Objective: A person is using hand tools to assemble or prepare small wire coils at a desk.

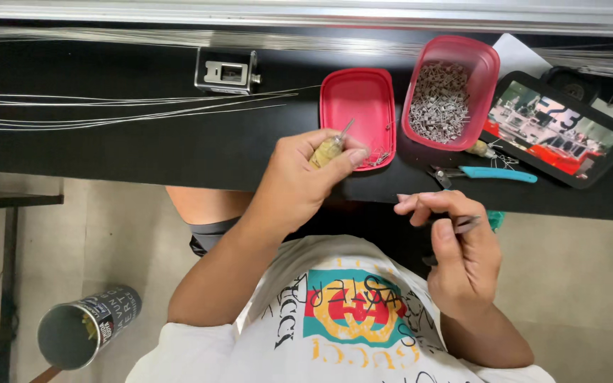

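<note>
Head view, centre of the frame: left hand (298, 181) closed round a wooden-handled pick (330, 149), thumb pressed along the handle, thin metal tip pointing up over the lower edge of the red lid (357, 106). Right of centre, lower down: right hand (462, 248) raised off the black surface (179, 149), thumb and forefinger pinching a small dark metal piece (467, 224), other fingers curled loosely. Hands well apart, piece and pick tip not touching.

Upper right: red tub (487, 67) full of small metal parts, just beside the lid. A few loose parts lying in the lid's lower corner, near the left thumb. Teal-handled pliers (499, 174) flat on the surface below the tub, a tablet (562, 131) showing a picture further right. Upper left: thin wires (108, 110) stretched across the surface, a small metal fixture (227, 72) above them. Lower left: open can (86, 326) on the floor.

Probably best done by bringing the piece toward the pick tip over the lid, so a dropped part lands inside. Firm pinch near the piece's end, opening turned toward the tip; short grip on the pick for steadiness; tip aimed away from the fingertips
</note>
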